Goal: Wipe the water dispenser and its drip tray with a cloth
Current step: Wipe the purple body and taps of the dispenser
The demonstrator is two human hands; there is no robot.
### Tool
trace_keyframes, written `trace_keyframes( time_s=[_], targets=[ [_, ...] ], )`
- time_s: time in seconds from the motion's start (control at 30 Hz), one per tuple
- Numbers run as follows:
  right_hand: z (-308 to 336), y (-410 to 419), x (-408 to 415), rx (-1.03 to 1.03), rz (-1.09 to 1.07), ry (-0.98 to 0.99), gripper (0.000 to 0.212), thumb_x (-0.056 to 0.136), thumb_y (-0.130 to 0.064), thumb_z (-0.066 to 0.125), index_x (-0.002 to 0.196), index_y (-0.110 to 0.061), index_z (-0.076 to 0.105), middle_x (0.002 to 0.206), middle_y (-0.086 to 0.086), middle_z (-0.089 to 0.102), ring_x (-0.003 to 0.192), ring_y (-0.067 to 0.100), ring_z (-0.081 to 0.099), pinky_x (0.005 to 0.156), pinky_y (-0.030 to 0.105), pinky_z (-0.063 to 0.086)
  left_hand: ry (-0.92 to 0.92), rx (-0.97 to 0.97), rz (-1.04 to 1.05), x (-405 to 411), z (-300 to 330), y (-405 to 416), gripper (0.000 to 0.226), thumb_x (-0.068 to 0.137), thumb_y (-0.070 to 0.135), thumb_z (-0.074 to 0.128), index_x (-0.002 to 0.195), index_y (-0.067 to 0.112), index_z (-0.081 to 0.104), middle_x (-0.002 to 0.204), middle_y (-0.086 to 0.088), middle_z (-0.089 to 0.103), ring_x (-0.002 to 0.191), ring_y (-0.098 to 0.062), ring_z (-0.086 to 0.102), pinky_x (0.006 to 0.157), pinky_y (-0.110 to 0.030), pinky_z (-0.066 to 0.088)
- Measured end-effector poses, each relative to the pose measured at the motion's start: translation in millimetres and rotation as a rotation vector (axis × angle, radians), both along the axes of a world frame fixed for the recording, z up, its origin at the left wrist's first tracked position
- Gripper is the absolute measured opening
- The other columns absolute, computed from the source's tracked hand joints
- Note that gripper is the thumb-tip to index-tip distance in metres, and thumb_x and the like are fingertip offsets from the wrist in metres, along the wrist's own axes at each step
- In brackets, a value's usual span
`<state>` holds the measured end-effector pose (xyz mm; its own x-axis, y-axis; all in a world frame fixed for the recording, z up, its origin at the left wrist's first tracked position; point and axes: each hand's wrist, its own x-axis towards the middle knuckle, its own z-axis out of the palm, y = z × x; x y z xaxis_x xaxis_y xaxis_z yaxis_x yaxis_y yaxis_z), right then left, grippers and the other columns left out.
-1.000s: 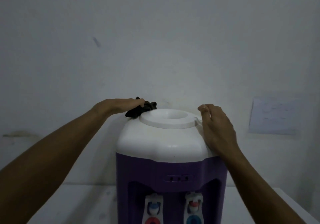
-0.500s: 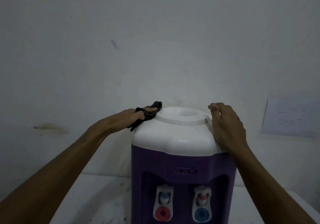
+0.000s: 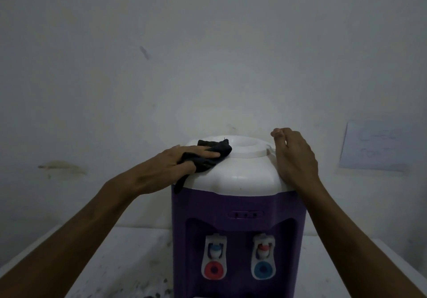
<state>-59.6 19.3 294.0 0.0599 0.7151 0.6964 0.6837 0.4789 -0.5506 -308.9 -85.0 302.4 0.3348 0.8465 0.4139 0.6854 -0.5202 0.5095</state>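
A purple water dispenser [image 3: 238, 207] with a white top [image 3: 240, 175] stands in front of me on a white table. My left hand [image 3: 175, 161] presses a dark cloth [image 3: 212, 152] flat on the left side of the white top, against the raised round collar. My right hand [image 3: 294, 157] rests on the top's right shoulder, fingers together, holding nothing. Two white taps show low on the front, one with a red button [image 3: 213, 270], one with a blue button [image 3: 263, 269]. The drip tray is out of the frame.
A pale wall [image 3: 208, 55] rises close behind the dispenser, with a paper note [image 3: 379, 145] stuck on it at the right. The white table [image 3: 129, 263] under the dispenser is speckled with dark dirt on the left.
My left hand has slid the cloth from the back left corner of the top forward onto its left side. My right hand has stayed on the right shoulder.
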Motion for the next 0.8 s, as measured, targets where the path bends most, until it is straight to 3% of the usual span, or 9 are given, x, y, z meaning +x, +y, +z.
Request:
trace_keyframes(
  time_s=[0.1, 0.17, 0.3, 0.37, 0.43, 0.57, 0.8],
  targets=[
    [-0.6, -0.2, -0.2, 0.014, 0.018, 0.032, 0.042, 0.101, -0.041, 0.026, 0.123, -0.020, 0.054, 0.128, 0.003, 0.055, 0.113, 0.022, 0.050, 0.089, 0.036, 0.036, 0.019, 0.044, -0.003, 10.4, -2.9, -9.5, 0.054, 0.080, 0.025, 0.037, 0.106, 0.071, 0.048, 0.113, 0.057, 0.034, 0.109, 0.029, 0.032, 0.088, 0.005, 0.023],
    [-0.1, -1.2, 1.5, 0.060, 0.082, 0.112, 0.042, 0.101, -0.041, 0.028, 0.121, -0.019, 0.057, 0.126, 0.001, 0.057, 0.112, 0.018, 0.052, 0.092, 0.032, 0.037, 0.107, 0.122, 0.028, 16.3, -9.1, -11.5, 0.055, 0.080, 0.027, 0.037, 0.116, 0.068, 0.043, 0.126, 0.052, 0.028, 0.122, 0.021, 0.027, 0.097, 0.002, 0.010],
    [3.1, -13.7, 14.8, 0.157, 0.365, 0.531, 0.032, 0.100, -0.025, 0.034, 0.106, -0.017, 0.065, 0.114, -0.003, 0.065, 0.107, 0.008, 0.058, 0.099, 0.029, 0.045, 0.257, 0.302, 0.045, 37.6, -29.0, -20.1, 0.059, 0.075, 0.037, 0.033, 0.132, 0.053, 0.038, 0.144, 0.037, 0.022, 0.138, 0.011, 0.013, 0.114, -0.021, -0.010],
    [3.3, -23.6, 22.2, 0.162, 0.479, 0.794, 0.032, 0.100, -0.025, 0.035, 0.098, -0.018, 0.066, 0.109, 0.001, 0.068, 0.106, 0.010, 0.062, 0.099, 0.031, 0.047, 0.335, 0.438, 0.087, 47.5, -43.9, -22.8, 0.060, 0.078, 0.036, 0.036, 0.137, 0.047, 0.036, 0.149, 0.028, 0.021, 0.142, 0.004, 0.009, 0.117, -0.035, -0.008],
    [-3.0, -33.5, 30.7, 0.146, 0.521, 0.931, 0.035, 0.102, -0.029, 0.034, 0.095, -0.018, 0.066, 0.106, 0.002, 0.069, 0.104, 0.013, 0.064, 0.096, 0.032, 0.049, 0.419, 0.577, 0.139, 54.8, -60.5, -20.2, 0.060, 0.079, 0.035, 0.041, 0.139, 0.040, 0.037, 0.153, 0.017, 0.024, 0.145, -0.007, 0.010, 0.117, -0.051, 0.001],
    [-30.5, -45.7, 48.9, 0.105, 0.507, 0.962, 0.038, 0.102, -0.032, 0.031, 0.095, -0.018, 0.065, 0.102, 0.001, 0.069, 0.102, 0.014, 0.065, 0.090, 0.033, 0.052, 0.566, 0.726, 0.233, 79.3, -80.3, -12.3, 0.060, 0.082, 0.040, 0.044, 0.140, 0.033, 0.039, 0.154, 0.007, 0.027, 0.146, -0.019, 0.012, 0.113, -0.063, 0.008],
    [-63.0, -51.4, 71.7, 0.007, 0.439, 0.954, 0.041, 0.102, -0.036, 0.030, 0.095, -0.017, 0.066, 0.098, 0.003, 0.071, 0.098, 0.016, 0.066, 0.078, 0.032, 0.051, 0.797, 0.774, 0.347, 148.6, -82.0, 8.9, 0.060, 0.089, 0.050, 0.030, 0.143, 0.025, 0.038, 0.155, -0.003, 0.026, 0.145, -0.027, 0.016, 0.114, -0.058, 0.002]
  ],
)
